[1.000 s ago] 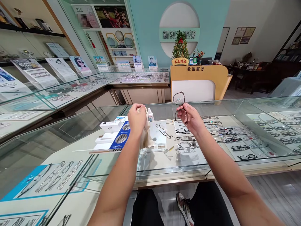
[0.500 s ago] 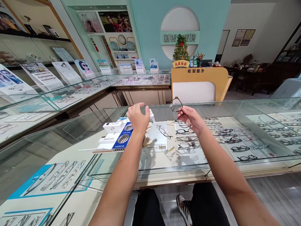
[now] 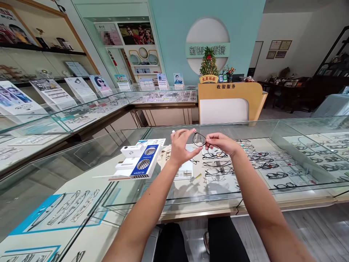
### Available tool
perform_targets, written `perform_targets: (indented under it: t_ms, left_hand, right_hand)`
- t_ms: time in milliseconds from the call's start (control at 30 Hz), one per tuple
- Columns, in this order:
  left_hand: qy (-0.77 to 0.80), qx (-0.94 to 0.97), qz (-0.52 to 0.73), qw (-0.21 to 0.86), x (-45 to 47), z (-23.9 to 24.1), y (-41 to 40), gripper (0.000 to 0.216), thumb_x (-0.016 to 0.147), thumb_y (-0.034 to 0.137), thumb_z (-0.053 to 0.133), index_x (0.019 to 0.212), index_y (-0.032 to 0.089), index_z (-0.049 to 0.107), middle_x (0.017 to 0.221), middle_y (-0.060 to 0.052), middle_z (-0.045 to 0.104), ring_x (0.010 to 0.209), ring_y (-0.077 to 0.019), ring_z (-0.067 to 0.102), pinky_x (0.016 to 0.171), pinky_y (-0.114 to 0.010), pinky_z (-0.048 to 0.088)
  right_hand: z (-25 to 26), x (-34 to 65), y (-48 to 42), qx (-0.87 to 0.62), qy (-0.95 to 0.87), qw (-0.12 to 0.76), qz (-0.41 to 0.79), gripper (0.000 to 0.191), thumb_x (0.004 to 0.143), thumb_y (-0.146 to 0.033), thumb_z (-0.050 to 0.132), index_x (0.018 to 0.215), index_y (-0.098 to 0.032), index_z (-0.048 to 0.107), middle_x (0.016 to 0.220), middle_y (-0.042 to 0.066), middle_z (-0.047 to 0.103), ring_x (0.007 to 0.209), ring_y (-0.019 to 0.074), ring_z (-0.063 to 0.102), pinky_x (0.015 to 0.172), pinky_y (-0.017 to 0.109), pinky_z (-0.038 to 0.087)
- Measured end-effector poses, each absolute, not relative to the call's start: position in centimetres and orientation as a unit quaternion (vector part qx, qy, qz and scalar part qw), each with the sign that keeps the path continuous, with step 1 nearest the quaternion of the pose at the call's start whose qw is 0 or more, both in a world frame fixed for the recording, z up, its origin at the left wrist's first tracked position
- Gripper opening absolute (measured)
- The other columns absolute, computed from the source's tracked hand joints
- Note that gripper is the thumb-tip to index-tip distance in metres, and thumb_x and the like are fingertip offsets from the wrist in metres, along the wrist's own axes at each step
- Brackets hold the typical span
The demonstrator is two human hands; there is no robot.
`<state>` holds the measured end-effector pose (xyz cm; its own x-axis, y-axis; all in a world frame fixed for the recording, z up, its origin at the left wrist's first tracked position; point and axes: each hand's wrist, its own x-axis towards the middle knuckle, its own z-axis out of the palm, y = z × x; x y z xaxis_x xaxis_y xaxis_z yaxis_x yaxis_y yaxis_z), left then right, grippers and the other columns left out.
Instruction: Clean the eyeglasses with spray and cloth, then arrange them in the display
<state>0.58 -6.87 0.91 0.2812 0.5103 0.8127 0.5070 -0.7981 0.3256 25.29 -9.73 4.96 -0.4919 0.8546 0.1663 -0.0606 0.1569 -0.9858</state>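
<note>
A pair of dark, thin-rimmed eyeglasses [image 3: 199,139] is held up above the glass counter, between my two hands. My right hand [image 3: 223,143] pinches it near the bridge, and its fingers partly cover the right-hand lens. The thumb and forefinger of my left hand [image 3: 180,147] span the left-hand lens, at the rim's top and bottom edges. Under the glass, several black-framed spectacles [image 3: 215,155] lie in rows below my right hand. Partly hidden behind my left hand is a crumpled beige cloth [image 3: 164,154].
A blue-and-white box [image 3: 144,162] stands left of my left arm on the glass display counter [image 3: 191,205]. More eyewear lies inside the case to the right. Sign cards [image 3: 100,85] line the left counter. A wooden cashier desk [image 3: 257,100] stands beyond.
My left hand has moved right and taken the eyeglasses by the rim. The right hand has lowered the eyeglasses slightly and turned them more level.
</note>
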Motion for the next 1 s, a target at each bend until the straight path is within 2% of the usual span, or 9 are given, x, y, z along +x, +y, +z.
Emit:
perform_targets:
  t_ms: [133, 267, 500, 600, 700, 833, 933, 1000]
  left_hand:
    - [0.323, 0.806, 0.495, -0.002, 0.7, 0.8, -7.0, 0.070, 0.085, 0.068, 0.084, 0.139, 0.025, 0.076, 0.131, -0.015, 0.085, 0.126, -0.0403, 0.070, 0.116, -0.054, 0.039]
    - [0.268, 0.809, 0.521, -0.039, 1.1, 0.4, -7.2, 0.067, 0.088, 0.059, 0.084, 0.142, 0.022, 0.072, 0.133, -0.015, 0.085, 0.120, -0.0379, 0.073, 0.109, -0.052, 0.043]
    - [0.256, 0.800, 0.532, -0.107, 1.6, -0.3, -7.1, 0.060, 0.092, 0.060, 0.077, 0.137, 0.022, 0.071, 0.124, -0.012, 0.086, 0.114, -0.0348, 0.076, 0.105, -0.050, 0.049]
    - [0.227, 0.775, 0.570, -0.150, 1.6, -0.3, -7.1, 0.057, 0.095, 0.057, 0.078, 0.139, 0.022, 0.070, 0.124, -0.011, 0.087, 0.111, -0.0326, 0.077, 0.103, -0.048, 0.050]
    - [0.241, 0.741, 0.601, -0.182, 1.4, 0.4, -7.1, 0.057, 0.096, 0.059, 0.078, 0.138, 0.022, 0.069, 0.124, -0.012, 0.087, 0.112, -0.0329, 0.076, 0.104, -0.049, 0.050]
    - [0.290, 0.690, 0.633, -0.196, 0.8, 3.5, -7.1, 0.059, 0.099, 0.066, 0.073, 0.139, 0.022, 0.068, 0.126, -0.013, 0.085, 0.114, -0.0338, 0.074, 0.106, -0.050, 0.049]
    - [0.278, 0.654, 0.674, -0.201, 0.8, 7.4, -7.0, 0.062, 0.100, 0.072, 0.071, 0.139, 0.024, 0.067, 0.125, -0.013, 0.082, 0.117, -0.0340, 0.071, 0.108, -0.052, 0.050]
    - [0.262, 0.639, 0.696, -0.198, 1.0, 10.3, -7.1, 0.066, 0.098, 0.074, 0.073, 0.142, 0.025, 0.065, 0.125, -0.012, 0.079, 0.119, -0.0344, 0.070, 0.111, -0.054, 0.050]
  right_hand:
    - [4.6, 25.9, -9.6, -0.308, -0.663, 0.383, 0.565, 0.054, 0.083, -0.070, 0.098, 0.075, -0.022, 0.076, 0.077, 0.005, 0.078, 0.070, 0.0163, 0.058, 0.069, 0.029, 0.044]
    - [4.4, 26.6, -9.5, -0.315, -0.689, 0.356, 0.548, 0.052, 0.091, -0.070, 0.092, 0.079, -0.022, 0.077, 0.082, 0.005, 0.080, 0.076, 0.0183, 0.059, 0.072, 0.031, 0.044]
    - [4.7, 27.0, -9.6, -0.325, -0.698, 0.327, 0.549, 0.050, 0.089, -0.067, 0.093, 0.081, -0.020, 0.075, 0.083, 0.004, 0.078, 0.086, 0.0205, 0.064, 0.082, 0.032, 0.045]
    - [5.1, 27.0, -9.8, -0.327, -0.696, 0.366, 0.524, 0.063, 0.093, -0.082, 0.082, 0.083, -0.020, 0.078, 0.085, 0.006, 0.078, 0.084, 0.0206, 0.063, 0.086, 0.034, 0.048]
    - [5.8, 27.0, -10.6, -0.336, -0.706, 0.442, 0.440, 0.071, 0.099, -0.089, 0.068, 0.089, -0.020, 0.079, 0.089, 0.007, 0.078, 0.090, 0.0226, 0.067, 0.093, 0.037, 0.051]
    - [7.9, 26.5, -12.0, -0.313, -0.719, 0.526, 0.330, 0.064, 0.103, -0.085, 0.066, 0.110, -0.023, 0.077, 0.097, 0.005, 0.076, 0.097, 0.0248, 0.071, 0.097, 0.041, 0.055]
    - [10.6, 26.0, -12.6, -0.272, -0.738, 0.568, 0.243, 0.056, 0.105, -0.074, 0.071, 0.131, -0.025, 0.071, 0.101, 0.003, 0.072, 0.099, 0.0237, 0.070, 0.100, 0.043, 0.057]
    - [12.9, 25.8, -12.7, -0.247, -0.754, 0.586, 0.166, 0.059, 0.103, -0.070, 0.077, 0.142, -0.028, 0.065, 0.106, 0.003, 0.069, 0.101, 0.0237, 0.069, 0.102, 0.046, 0.058]
